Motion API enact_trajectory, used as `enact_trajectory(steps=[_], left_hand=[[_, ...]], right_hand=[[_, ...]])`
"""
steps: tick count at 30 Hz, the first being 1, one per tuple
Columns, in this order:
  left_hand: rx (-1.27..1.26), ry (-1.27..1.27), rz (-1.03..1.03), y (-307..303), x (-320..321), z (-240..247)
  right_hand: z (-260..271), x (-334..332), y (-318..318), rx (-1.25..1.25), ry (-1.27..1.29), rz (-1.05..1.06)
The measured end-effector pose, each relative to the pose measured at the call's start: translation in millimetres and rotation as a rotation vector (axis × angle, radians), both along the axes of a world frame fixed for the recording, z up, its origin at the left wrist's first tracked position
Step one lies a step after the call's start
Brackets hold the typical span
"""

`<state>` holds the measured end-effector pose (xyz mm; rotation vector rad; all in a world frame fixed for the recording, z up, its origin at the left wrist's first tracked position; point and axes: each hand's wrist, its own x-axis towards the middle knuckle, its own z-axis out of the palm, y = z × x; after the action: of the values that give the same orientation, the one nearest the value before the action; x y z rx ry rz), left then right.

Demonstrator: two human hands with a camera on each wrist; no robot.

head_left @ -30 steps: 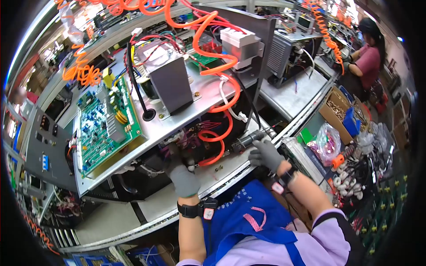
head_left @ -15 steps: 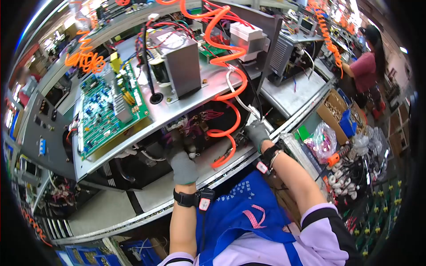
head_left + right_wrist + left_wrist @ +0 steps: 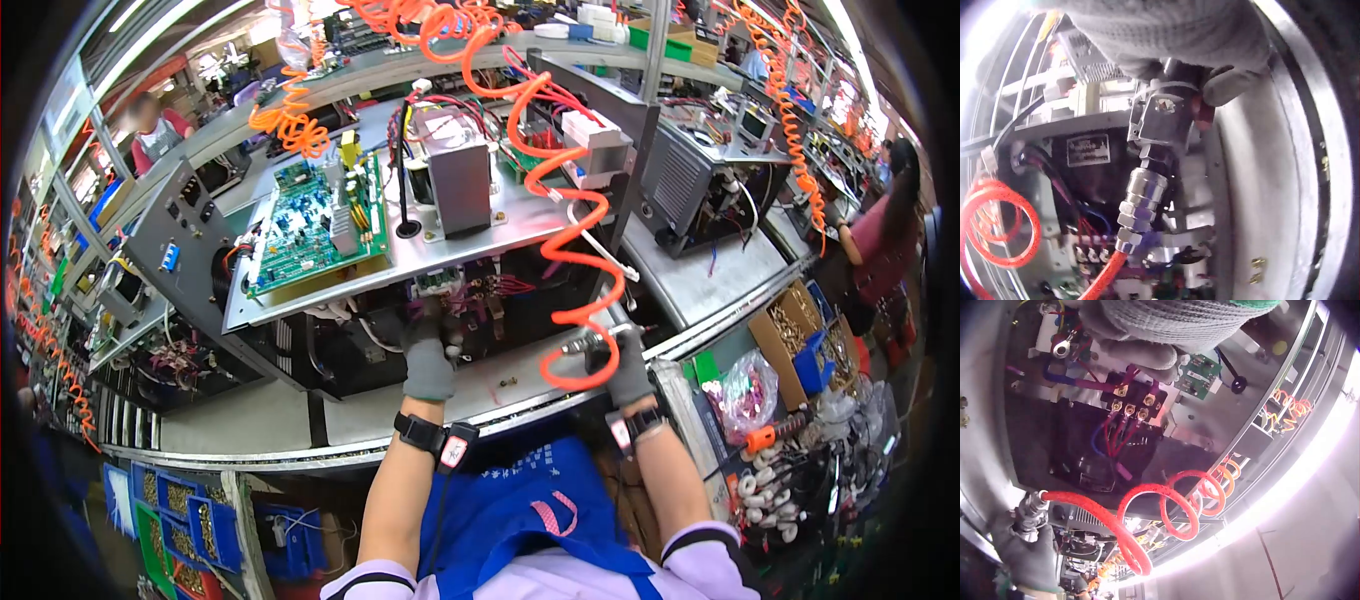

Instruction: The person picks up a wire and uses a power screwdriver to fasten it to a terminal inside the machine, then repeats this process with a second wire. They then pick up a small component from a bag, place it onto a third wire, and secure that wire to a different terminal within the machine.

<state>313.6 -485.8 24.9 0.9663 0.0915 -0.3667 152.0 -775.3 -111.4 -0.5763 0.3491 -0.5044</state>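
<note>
My gloved right hand [image 3: 628,370] grips an air screwdriver [image 3: 1169,119], a grey body with a red part at its side. A metal coupling [image 3: 1144,190] joins it to the coiled orange air hose [image 3: 575,255]. My gloved left hand [image 3: 430,365] reaches under the metal shelf [image 3: 410,262] of an open machine chassis, among its wiring. In the left wrist view its fingers [image 3: 1141,353] are bent close over a terminal block [image 3: 1132,403] with brass screws and red and purple wires. I cannot tell whether those fingertips hold anything.
On the shelf sit a green circuit board [image 3: 320,225] and a grey-cased block [image 3: 458,185]. Small brass screws [image 3: 508,381] lie on the bench before the chassis. A parts box [image 3: 790,325] is at the right, blue bins [image 3: 207,525] at the lower left. Another person [image 3: 888,230] works farther right.
My right hand has taken the air screwdriver from the bench at the right, and the hose moved with it. My left hand stays under the shelf. The head view has swung round.
</note>
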Motion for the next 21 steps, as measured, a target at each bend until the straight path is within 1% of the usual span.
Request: enact_trajectory(steps=[1, 3, 4, 5, 6, 7, 8, 10, 11, 12, 14, 16, 17, 18, 20, 21], left_hand=[[0.009, 0.02, 0.0, 0.9, 0.6, 0.5], [-0.024, 0.056, -0.031, 1.7, -0.1, 8.1], [-0.036, 0.077, -0.052, 3.6, -0.8, 9.8], [-0.121, -0.016, -0.116, 7.6, -0.1, 2.5], [-0.108, 0.002, -0.108, 9.4, -3.6, 7.4], [-0.096, 0.018, -0.103, 8.5, -8.1, 18.5], [-0.087, 0.034, -0.102, 7.3, -10.1, 24.6], [-0.194, -0.069, -0.198, 12.3, -2.9, 10.0], [-0.246, -0.117, -0.242, 15.4, -0.2, 4.1], [-0.283, -0.075, -0.216, 13.8, -1.6, 7.2], [-0.355, 0.012, -0.168, 9.0, -7.1, 15.2], [-0.354, -0.03, -0.182, 12.7, -5.9, 10.1], [-0.354, -0.051, -0.19, 14.2, -5.0, 8.0], [-0.35, -0.034, -0.193, 15.6, -4.4, 8.3], [-0.335, 0.003, -0.201, 20.5, -7.0, 11.7], [-0.337, 0.011, -0.208, 21.9, -8.7, 14.7]], right_hand=[[14.3, -8.9, 9.0, -0.06, -0.028, -0.019], [33.9, -28.7, 21.5, 0.087, -0.118, -0.08], [51.0, -39.0, 27.6, 0.044, -0.257, 0.006], [68.3, -43.4, 33.7, -0.05, -0.148, -0.093], [83.9, -45.6, 38.2, -0.143, -0.037, -0.194], [92.3, -53.7, 36.7, -0.157, -0.039, -0.202], [109.0, -56.0, 45.0, -0.091, 0.049, -0.295], [137.4, -85.1, 53.6, -0.296, 0.193, -0.246], [136.0, -82.9, 54.2, -0.283, 0.203, -0.263], [139.2, -111.4, 52.9, -0.209, 0.175, -0.074], [127.4, -133.6, 45.3, 0.398, -0.204, 0.354], [153.3, -142.9, 54.7, 0.208, 0.082, 0.615], [184.0, -144.7, 86.8, 0.089, 0.291, 0.559], [170.1, -148.6, 83.0, 0.183, 0.258, 0.729], [216.5, -133.9, 122.6, 0.059, 0.288, 0.751], [216.8, -122.0, 131.2, -0.024, 0.275, 0.808]])
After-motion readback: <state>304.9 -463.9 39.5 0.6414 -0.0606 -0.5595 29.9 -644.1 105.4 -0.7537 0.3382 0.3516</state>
